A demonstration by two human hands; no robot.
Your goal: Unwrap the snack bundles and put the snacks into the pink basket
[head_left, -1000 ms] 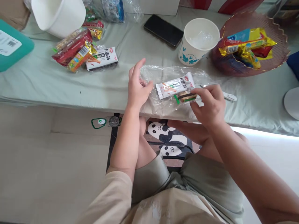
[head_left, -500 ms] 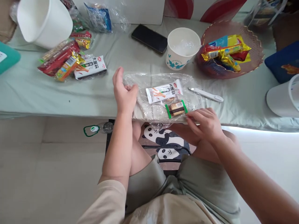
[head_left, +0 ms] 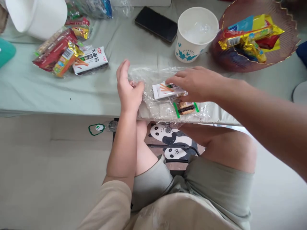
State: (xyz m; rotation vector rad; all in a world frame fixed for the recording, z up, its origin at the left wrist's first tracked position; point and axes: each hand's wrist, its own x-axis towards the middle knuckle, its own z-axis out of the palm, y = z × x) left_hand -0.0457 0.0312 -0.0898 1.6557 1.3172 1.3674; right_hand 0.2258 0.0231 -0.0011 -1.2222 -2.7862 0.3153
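Observation:
A clear plastic bag (head_left: pixel 153 110) lies at the table's near edge. Inside or on it are a white snack packet (head_left: pixel 163 91) and a small green-edged snack bar (head_left: pixel 185 108). My left hand (head_left: pixel 128 88) stands edge-on at the bag's left end, thumb and fingers pinching the plastic. My right hand (head_left: pixel 194 83) reaches in from the right, palm down, fingers stretched over the white packet and touching it. The green-edged bar lies free just below that hand.
A pile of snack packets (head_left: pixel 64 54) lies at the left beside a white bucket (head_left: pixel 38 16). A black phone (head_left: pixel 155 24), a paper cup (head_left: pixel 195 33) and a reddish basket (head_left: pixel 287 44) of wrapped snacks stand at the back. A panda-print bag (head_left: pixel 172 143) sits below.
My right hand let go of the green-edged bar, which now lies on the bag, and moved up and left over the white packet. The left hand stayed at the bag's left end.

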